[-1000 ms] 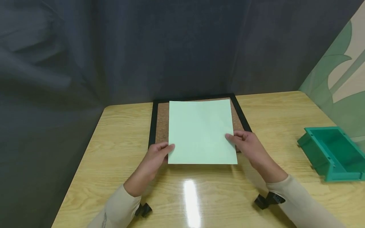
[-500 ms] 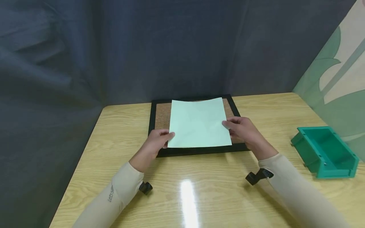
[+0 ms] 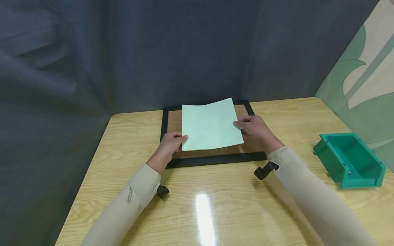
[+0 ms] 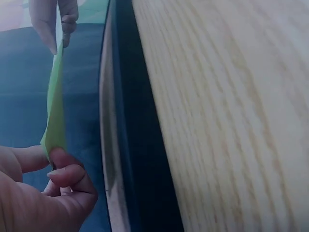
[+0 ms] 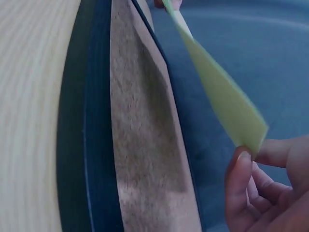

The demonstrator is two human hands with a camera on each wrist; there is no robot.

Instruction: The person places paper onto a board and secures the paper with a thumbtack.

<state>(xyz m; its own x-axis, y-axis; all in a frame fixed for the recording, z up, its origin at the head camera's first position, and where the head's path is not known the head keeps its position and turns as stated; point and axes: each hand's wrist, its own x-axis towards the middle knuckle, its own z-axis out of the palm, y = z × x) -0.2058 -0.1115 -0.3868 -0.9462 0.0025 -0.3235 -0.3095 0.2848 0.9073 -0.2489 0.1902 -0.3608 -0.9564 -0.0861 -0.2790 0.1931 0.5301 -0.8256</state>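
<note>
One paper sheet (image 3: pixel 209 126), head view: pale green, thin, smooth, four-cornered, its far edge bowing upward at the right; it is held above the corkboard (image 3: pixel 174 122).
Left hand (image 3: pixel 168 145), head view: pinches the left edge, thumb on top.
Right hand (image 3: pixel 254 128), head view: pinches the right edge likewise.
Black frame (image 3: pixel 215 160), head view: flat, rectangular, around grainy brown cork, on a glossy wood-grain table (image 3: pixel 240 212).
Green bin (image 3: pixel 330 164), head view: hard-walled, open-topped, right of the corkboard.
Sheet, left wrist view: nearly edge-on, gently curved between both hands.
Sheet, right wrist view: slanting, clear of the speckled cork.
</note>
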